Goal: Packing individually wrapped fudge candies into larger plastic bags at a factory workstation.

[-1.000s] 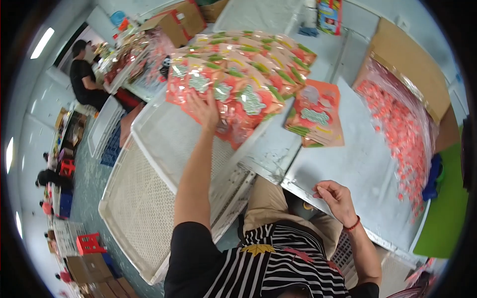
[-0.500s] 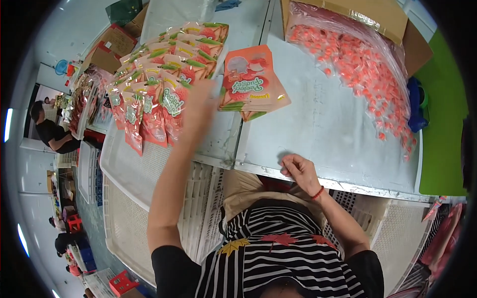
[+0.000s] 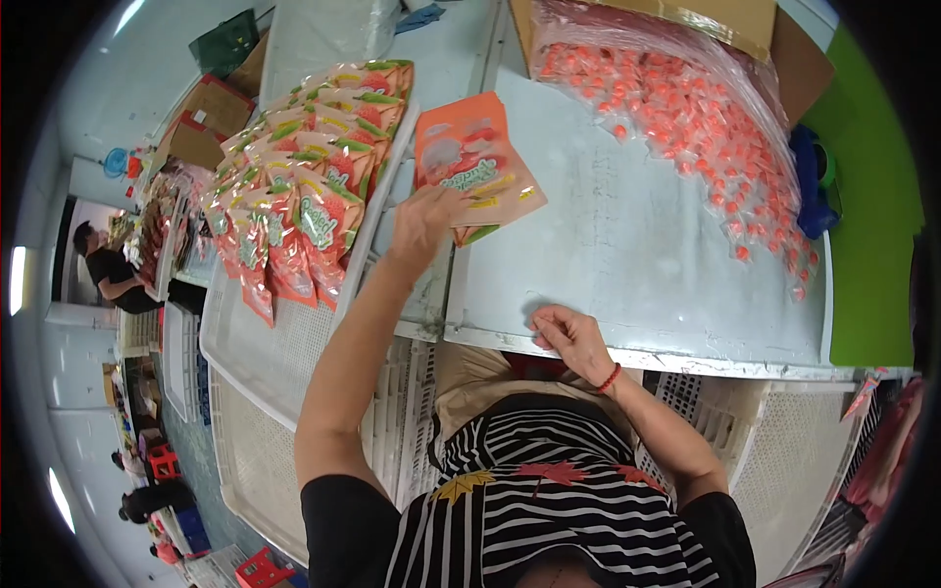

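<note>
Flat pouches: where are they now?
Head view, upper middle: the flat pouches lie on the table, right of the heaped tray, left hand at their near edge.

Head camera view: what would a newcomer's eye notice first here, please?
Probably the heap of small red wrapped pieces, spread from a cardboard box at the upper right. Next, the glossy pouches crowded on a white tray at left. Between them, the left hand is at the lower-left edge of the flat pouches.
</note>
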Demonstrator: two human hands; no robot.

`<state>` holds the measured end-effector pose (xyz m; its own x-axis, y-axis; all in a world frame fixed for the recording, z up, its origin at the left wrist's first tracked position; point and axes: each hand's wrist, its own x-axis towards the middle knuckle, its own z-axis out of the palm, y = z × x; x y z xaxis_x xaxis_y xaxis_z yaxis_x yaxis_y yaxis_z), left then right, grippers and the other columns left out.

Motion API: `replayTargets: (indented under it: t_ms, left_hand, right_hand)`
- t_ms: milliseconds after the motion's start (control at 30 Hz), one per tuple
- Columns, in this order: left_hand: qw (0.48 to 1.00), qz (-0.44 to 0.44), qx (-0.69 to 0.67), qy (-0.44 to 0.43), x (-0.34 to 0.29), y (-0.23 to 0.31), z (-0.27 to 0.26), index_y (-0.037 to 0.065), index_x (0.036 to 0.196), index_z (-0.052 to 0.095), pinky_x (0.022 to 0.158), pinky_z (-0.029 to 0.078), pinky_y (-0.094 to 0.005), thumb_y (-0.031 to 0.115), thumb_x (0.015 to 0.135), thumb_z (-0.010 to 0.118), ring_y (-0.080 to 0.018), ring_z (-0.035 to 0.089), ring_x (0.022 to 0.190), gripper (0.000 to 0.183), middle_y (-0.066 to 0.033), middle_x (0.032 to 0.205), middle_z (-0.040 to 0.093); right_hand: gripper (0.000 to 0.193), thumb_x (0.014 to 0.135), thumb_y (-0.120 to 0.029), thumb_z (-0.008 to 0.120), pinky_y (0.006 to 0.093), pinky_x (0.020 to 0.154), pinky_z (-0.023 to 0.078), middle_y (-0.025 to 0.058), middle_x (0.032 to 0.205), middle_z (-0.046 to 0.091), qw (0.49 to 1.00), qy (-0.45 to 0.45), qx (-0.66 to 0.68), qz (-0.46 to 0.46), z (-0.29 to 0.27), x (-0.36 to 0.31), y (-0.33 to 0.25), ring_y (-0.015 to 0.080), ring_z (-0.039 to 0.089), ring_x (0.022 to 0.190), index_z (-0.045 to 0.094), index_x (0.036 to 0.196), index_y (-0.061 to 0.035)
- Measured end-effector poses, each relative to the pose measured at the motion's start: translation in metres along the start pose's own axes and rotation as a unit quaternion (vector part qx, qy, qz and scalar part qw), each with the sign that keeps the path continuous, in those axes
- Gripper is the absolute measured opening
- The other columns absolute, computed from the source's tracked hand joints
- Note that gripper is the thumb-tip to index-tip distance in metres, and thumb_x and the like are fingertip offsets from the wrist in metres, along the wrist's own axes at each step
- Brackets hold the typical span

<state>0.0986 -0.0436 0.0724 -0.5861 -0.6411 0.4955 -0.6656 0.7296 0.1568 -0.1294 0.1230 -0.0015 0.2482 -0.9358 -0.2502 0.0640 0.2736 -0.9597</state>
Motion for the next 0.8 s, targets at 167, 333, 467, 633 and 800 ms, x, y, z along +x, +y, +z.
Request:
replayTargets:
  t_ms: [167, 333, 467, 633, 800]
  left_hand:
    - [0.986, -0.048, -0.136, 0.078, 0.002, 0.086, 0.028, 0.002, 0.076, 0.059, 0.054, 0.045, -0.0349, 0.008, 0.076, 0.072, -0.0272, 0.059, 0.061, 0.015, -0.011, 0.069, 0.059]
    - [0.938, -0.184, -0.287, 0.069, -0.014, 0.128, 0.061, 0.001, 0.075, 0.055, 0.052, 0.046, -0.0336, 0.008, 0.078, 0.071, -0.0244, 0.061, 0.059, 0.017, -0.0128, 0.069, 0.062]
    - [0.877, -0.268, -0.4, 0.008, -0.015, 0.129, 0.066, -0.001, 0.074, 0.054, 0.053, 0.043, -0.0253, 0.003, 0.083, 0.067, -0.0106, 0.053, 0.058, 0.016, -0.0047, 0.067, 0.059]
    - [0.918, -0.238, -0.314, 0.039, -0.02, 0.095, 0.061, 0.001, 0.079, 0.053, 0.052, 0.046, -0.0261, 0.003, 0.087, 0.061, -0.0092, 0.059, 0.056, 0.012, -0.0014, 0.061, 0.06]
    - [0.992, -0.12, -0.025, 0.005, 0.003, 0.147, 0.062, 0.009, 0.101, 0.052, 0.042, 0.045, -0.0435, 0.015, 0.088, 0.058, -0.0317, 0.059, 0.048, 0.015, -0.012, 0.056, 0.058]
  right_hand:
    - [0.028, 0.093, -0.02, 0.058, 0.0267, 0.061, 0.05, 0.0091, 0.08, 0.066, 0.977, 0.179, -0.032, -0.115, 0.005, 0.022, -0.03, 0.0134, 0.063, 0.067, 0.058, 0.108, 0.0032]
    - [0.027, 0.096, -0.025, 0.054, 0.0231, 0.059, 0.047, 0.0025, 0.072, 0.06, 0.955, 0.242, -0.142, -0.092, -0.018, 0.037, -0.042, 0.008, 0.055, 0.064, 0.058, 0.102, 0.0013]
    - [0.026, 0.096, -0.023, 0.052, 0.0237, 0.058, 0.048, 0.004, 0.071, 0.061, 0.962, 0.238, -0.089, -0.098, -0.031, 0.036, -0.028, 0.0088, 0.055, 0.062, 0.059, 0.093, 0.0026]
    - [0.019, 0.095, -0.015, 0.051, 0.0261, 0.058, 0.048, 0.006, 0.069, 0.062, 0.966, 0.232, -0.098, -0.064, -0.048, 0.029, -0.033, 0.0147, 0.059, 0.06, 0.057, 0.095, 0.0026]
    - [0.02, 0.089, -0.011, 0.055, 0.035, 0.056, 0.049, 0.0145, 0.073, 0.06, 0.864, 0.336, -0.319, -0.195, -0.031, 0.021, -0.046, 0.0303, 0.061, 0.061, 0.051, 0.106, -0.0015]
